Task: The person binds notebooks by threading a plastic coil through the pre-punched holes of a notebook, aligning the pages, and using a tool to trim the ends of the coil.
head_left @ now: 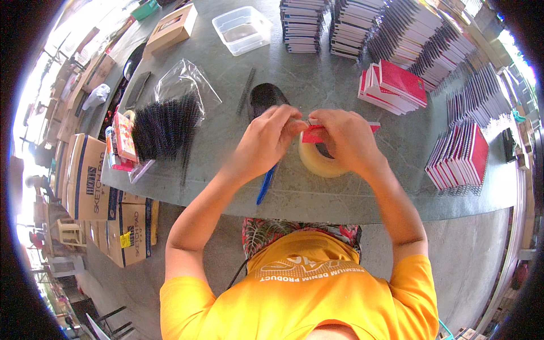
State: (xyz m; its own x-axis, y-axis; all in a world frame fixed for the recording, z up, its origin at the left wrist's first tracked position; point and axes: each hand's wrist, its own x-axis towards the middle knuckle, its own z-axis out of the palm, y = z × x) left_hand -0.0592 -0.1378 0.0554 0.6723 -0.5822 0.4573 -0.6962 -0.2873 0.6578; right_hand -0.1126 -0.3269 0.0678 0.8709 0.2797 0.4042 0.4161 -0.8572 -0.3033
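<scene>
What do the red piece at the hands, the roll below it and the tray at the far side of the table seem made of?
Red piece: probably card or paper; thin, flat, straight-edged.
Roll: likely plastic tape, smooth; its pale yellowish side looks translucent.
Tray: plastic, most likely; clear, with shiny highlights along its rim.

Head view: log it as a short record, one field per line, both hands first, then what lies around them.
Left hand: fingertips together by the left end of a red notebook; grip unclear
Right hand: holding the red notebook
Near the hands: tape roll, partly covered; blue object, partly hidden
Table left: bundle of black spiral bindings
Table far side: clear plastic tub
Table right: loose red notebooks, spiral-bound notebooks
</scene>
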